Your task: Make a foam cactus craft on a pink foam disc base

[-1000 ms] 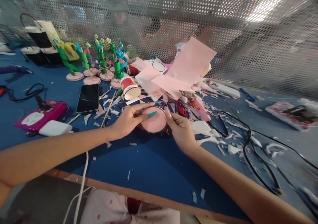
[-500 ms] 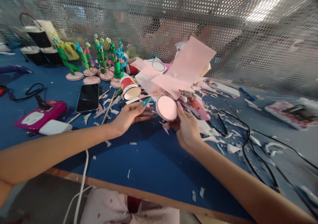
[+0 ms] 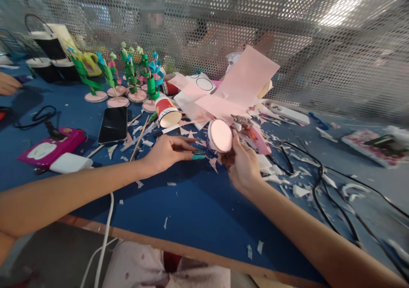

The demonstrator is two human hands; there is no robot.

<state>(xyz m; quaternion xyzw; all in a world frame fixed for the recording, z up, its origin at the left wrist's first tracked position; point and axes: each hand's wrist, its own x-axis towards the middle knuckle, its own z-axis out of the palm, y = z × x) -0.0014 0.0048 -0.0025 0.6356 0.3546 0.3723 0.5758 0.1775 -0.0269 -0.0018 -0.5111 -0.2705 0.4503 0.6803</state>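
Observation:
My right hand (image 3: 244, 162) grips a round pink-faced disc (image 3: 220, 135) by its right edge, with the pink side tilted up toward me. The disc has a pale rim, and a dark patterned edge shows along its lower left. Just left of it is my left hand (image 3: 169, 154), palm down and apart from the disc, its fingers stretched out with long green nails. No object shows between those fingers. Behind my left hand, a red and white paper cup (image 3: 168, 112) lies on its side. Pink paper sheets (image 3: 246, 81) are heaped behind the disc.
Several green and blue paper spirals on sticks (image 3: 151, 85) stand on pink round bases. A phone (image 3: 113, 125), a magenta power strip (image 3: 53, 149) and black cables (image 3: 316, 181) lie around. Paper scraps litter the blue table (image 3: 198, 211). Another person's hand (image 3: 9, 83) is at far left.
The disc has shifted slightly right and turned in my right hand. My left hand's fingers have lowered away from its side. Another person's hand has come in at the far left, where a blue tool lay.

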